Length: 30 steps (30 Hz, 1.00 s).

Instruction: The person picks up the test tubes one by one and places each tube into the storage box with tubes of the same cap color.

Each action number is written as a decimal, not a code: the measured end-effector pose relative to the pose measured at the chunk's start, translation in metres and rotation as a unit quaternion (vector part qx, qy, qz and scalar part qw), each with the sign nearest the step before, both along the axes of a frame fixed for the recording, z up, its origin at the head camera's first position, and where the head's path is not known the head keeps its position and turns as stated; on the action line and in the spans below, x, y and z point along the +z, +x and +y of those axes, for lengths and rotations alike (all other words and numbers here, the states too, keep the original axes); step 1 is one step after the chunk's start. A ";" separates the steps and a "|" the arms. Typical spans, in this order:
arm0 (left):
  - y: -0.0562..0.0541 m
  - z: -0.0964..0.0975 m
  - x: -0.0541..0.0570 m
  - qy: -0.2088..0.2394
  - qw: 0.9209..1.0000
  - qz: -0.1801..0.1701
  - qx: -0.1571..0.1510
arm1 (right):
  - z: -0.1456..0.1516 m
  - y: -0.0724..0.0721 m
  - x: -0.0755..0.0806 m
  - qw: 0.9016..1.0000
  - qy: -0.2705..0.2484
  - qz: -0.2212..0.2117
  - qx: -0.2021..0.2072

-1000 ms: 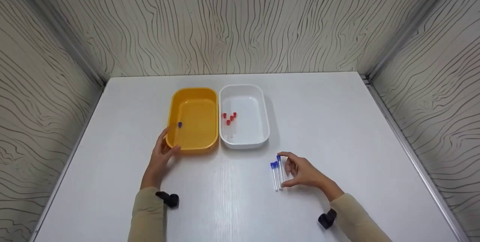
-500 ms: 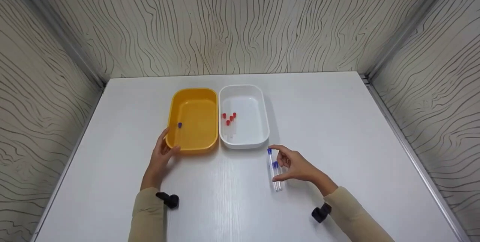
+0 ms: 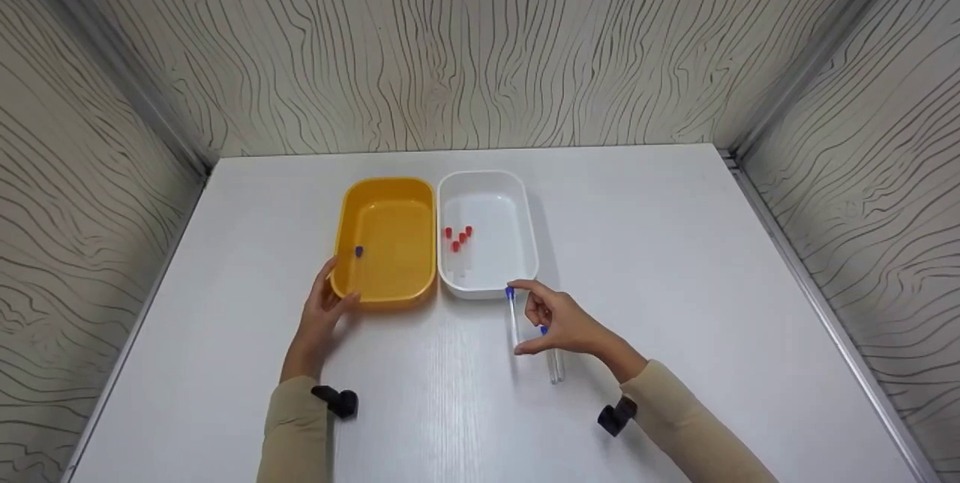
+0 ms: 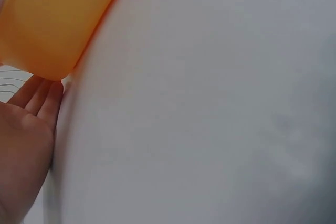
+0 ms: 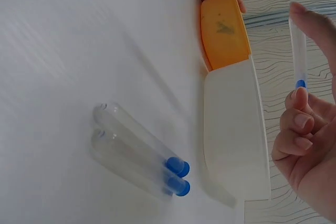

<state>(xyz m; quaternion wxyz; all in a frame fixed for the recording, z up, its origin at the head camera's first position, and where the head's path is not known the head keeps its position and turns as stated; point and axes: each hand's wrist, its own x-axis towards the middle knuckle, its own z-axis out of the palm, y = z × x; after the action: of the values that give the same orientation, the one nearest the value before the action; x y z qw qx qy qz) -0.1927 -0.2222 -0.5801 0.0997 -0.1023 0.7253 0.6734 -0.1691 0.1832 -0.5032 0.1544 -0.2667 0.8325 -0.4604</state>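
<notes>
My right hand (image 3: 566, 325) holds a clear test tube (image 3: 514, 318) with a blue cap lengthwise, index finger at the cap and thumb at the rounded end. In the right wrist view this tube (image 5: 298, 51) is clear of the table. Two more blue-capped test tubes (image 5: 139, 148) lie side by side on the table, partly hidden by the right hand in the head view. My left hand (image 3: 321, 318) grips the near left corner of a yellow plastic bin (image 3: 397, 295), with its thumb at the rim. Inside that bin lies one blue-capped tube (image 3: 359, 251).
Right against the yellow bin stands a white bin (image 3: 487, 292) holding several red-capped test tubes (image 3: 455, 246). Both bins sit on a white table (image 3: 637, 243), with wood-patterned panels (image 3: 480, 48) at its back and sides.
My right hand has lifted one blue-capped tube off the group of three and carried it left, to near the white bin's front edge. The left hand stays on the yellow bin.
</notes>
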 end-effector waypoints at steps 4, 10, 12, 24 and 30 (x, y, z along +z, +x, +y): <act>0.001 0.001 0.005 0.008 1.000 -0.005 -0.005 | -0.009 -0.003 0.001 1.000 -0.008 0.001 0.010; -0.001 -0.002 -0.003 0.018 1.000 0.014 -0.006 | -0.025 -0.009 0.005 0.999 -0.013 0.023 0.021; 0.000 -0.002 -0.003 0.020 1.000 0.024 -0.005 | -0.031 -0.012 0.007 0.999 -0.015 0.030 0.021; 0.000 0.000 -0.001 0.023 1.000 0.002 0.000 | -0.061 -0.030 0.015 0.999 -0.003 0.040 0.006; 0.000 -0.001 0.000 0.016 1.000 -0.002 0.000 | -0.072 -0.038 0.016 0.999 -0.006 0.051 0.009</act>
<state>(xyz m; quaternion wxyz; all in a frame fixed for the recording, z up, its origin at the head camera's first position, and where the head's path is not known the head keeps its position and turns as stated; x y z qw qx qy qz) -0.1928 -0.2230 -0.5800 0.1031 -0.1020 0.7145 0.6844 -0.2073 0.1114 -0.4867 0.1140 -0.2982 0.8339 -0.4501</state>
